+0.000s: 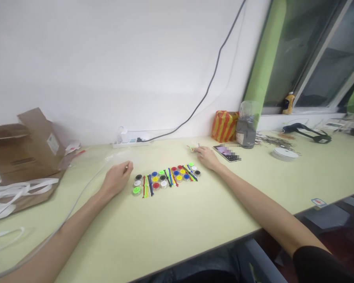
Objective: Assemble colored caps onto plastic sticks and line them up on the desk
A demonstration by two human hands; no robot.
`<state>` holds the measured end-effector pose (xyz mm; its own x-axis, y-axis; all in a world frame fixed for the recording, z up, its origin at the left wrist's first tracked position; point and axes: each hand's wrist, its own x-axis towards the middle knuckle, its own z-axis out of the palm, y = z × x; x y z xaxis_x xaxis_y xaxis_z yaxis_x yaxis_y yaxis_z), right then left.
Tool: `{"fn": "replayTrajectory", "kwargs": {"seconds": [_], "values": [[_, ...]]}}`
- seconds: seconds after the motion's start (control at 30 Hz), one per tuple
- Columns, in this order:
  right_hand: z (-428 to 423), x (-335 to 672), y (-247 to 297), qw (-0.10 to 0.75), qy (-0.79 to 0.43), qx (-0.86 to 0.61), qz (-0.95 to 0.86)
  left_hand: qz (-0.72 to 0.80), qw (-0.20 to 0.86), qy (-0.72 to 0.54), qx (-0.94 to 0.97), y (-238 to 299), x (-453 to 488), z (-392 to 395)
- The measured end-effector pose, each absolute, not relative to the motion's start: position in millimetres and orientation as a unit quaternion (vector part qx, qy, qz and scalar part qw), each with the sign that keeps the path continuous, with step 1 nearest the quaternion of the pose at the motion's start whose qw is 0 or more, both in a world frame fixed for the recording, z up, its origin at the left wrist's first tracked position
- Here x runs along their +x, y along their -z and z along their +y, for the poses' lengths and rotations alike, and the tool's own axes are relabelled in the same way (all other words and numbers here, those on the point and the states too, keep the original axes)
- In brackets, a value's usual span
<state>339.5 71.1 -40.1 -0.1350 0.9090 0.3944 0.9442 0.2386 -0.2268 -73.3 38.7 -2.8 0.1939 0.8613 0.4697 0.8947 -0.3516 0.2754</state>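
Small round pots with coloured lids [165, 179] lie in rows on the pale green table [179, 220], with several thin coloured sticks laid across them. My left hand [117, 180] rests on the table just left of the pots, fingers curled in a loose fist around something small I cannot make out. My right hand [205, 155] reaches past the pots' right end, its fingertips closed on a small bundle of thin coloured strands [192, 148].
A phone [227, 153] lies right of my right hand. Behind it stand a striped bag [224, 125] and a plastic jar [246, 125]. A power strip [129, 138] sits by the wall. Cardboard box [20, 149] with white straps at left. A white disc [284, 153] at right.
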Motion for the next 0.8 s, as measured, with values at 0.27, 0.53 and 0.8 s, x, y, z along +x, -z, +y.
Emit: {"fn": "replayTrajectory", "kwargs": {"seconds": [0.27, 0.53, 0.8], "values": [[74.4, 340.3, 39.0, 0.230, 0.024, -0.617, -0.752, -0.568, 0.015, 0.275, -0.776, 3.9, -73.9, 42.4], [75.3, 341.4, 35.9, 0.217, 0.018, -0.642, -0.735, -0.564, 0.009, 0.271, -0.780, 5.9, -74.6, 44.1], [77.5, 347.4, 33.3, 0.203, 0.014, -0.642, -0.740, -0.567, 0.005, 0.273, -0.777, 3.0, -70.4, 40.2]]}}
